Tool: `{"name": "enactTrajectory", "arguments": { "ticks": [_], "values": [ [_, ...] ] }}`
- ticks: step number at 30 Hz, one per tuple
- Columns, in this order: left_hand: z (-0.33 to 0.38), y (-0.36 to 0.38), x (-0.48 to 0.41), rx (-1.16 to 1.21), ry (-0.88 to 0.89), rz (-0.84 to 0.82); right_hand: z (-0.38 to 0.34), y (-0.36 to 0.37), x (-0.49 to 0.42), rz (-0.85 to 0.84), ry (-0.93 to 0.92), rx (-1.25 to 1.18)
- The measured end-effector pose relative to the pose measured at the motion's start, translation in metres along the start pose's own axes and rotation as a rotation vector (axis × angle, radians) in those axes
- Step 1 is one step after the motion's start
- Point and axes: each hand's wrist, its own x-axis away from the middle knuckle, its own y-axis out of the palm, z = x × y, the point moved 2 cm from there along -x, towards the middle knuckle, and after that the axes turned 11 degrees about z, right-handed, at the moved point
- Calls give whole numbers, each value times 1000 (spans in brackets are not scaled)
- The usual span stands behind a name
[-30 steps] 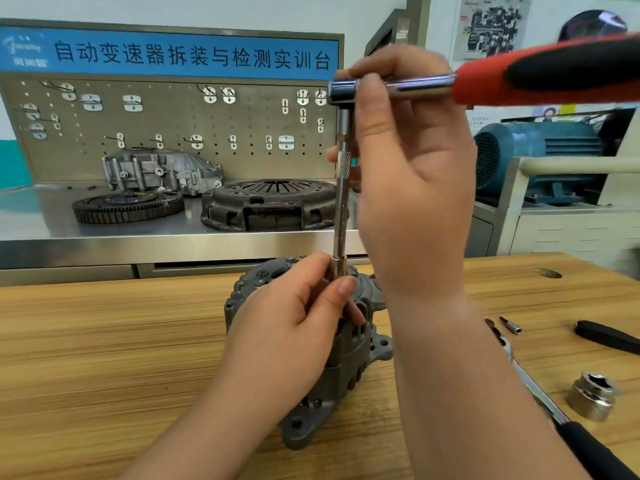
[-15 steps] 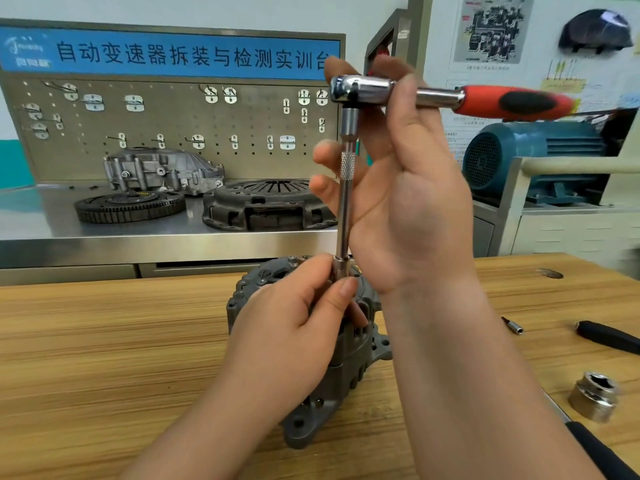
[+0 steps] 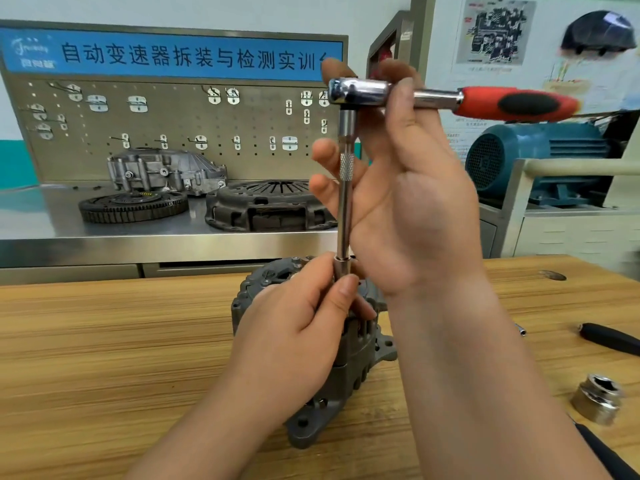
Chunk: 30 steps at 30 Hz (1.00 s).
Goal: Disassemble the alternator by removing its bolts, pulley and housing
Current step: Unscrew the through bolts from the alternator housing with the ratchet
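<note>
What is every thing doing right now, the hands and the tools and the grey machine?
ratchet: held level, red handle pointing right.
extension bar: upright, joined to the ratchet head.
socket: on the bar's lower end, pinched.
alternator: standing on the table, housing closed.
left hand: pinches the socket.
right hand: grips the ratchet.
big socket: loose on the table, opening up.

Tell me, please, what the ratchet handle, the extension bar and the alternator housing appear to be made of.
Ratchet handle: likely rubbery plastic, matte red, black inset. Extension bar: probably chromed steel, mirror-bright with a knurled band. Alternator housing: seemingly cast aluminium, dull grey, unpolished.
</note>
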Motion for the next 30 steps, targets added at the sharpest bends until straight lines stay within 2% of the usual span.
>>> {"name": "enactTrajectory", "arguments": {
  "ticks": [2, 4, 6, 8, 9, 10, 11, 14, 16, 19, 21, 22, 23, 26, 27, 28, 30],
  "values": [
    [1, 0, -1, -10, -21, -17, -1, -3, -1, 2, 60, -57],
    [0, 0, -2, -28, -47, -32, -3, -5, -1, 42, -39, 47],
    [0, 1, -2, -29, -62, -30, -7, -4, -1, 73, -344, 329],
    [-1, 2, -2, -22, -72, -22, -7, -2, 1, 30, -702, 637],
    [-2, 2, -2, -6, -77, -14, -5, -1, 3, 10, -791, 709],
    [-2, 2, -2, 13, -82, -8, -4, 0, 4, 18, -788, 712],
    [-2, 2, -2, 31, -83, -5, -3, 1, 4, 47, -710, 660],
    [0, 2, 0, 35, -36, 3, -1, 4, 5, 55, -311, 323],
    [1, 0, 0, 7, 7, 6, 0, 2, 3, 28, -117, 117],
    [1, 0, 0, -1, 22, -21, -1, -2, -1, 9, 26, -51],
    [1, 0, -1, -16, 0, -26, -1, -4, -1, 46, -15, -5],
    [0, 0, -2, -27, -8, -23, -1, -5, -1, 72, -93, 77],
    [0, 0, -2, -36, -15, -16, -2, -4, 0, 90, -219, 200],
    [0, 1, -1, -29, -50, 13, -3, 1, 4, 45, -754, 671],
    [0, 1, -1, -21, -62, 15, -1, 2, 5, 26, -857, 759],
    [0, 1, -1, -13, -67, 13, 0, 3, 6, 26, -878, 775],
    [-2, 2, -1, 1, -66, 2, -1, 2, 5, 55, -721, 652]
  ]
}}
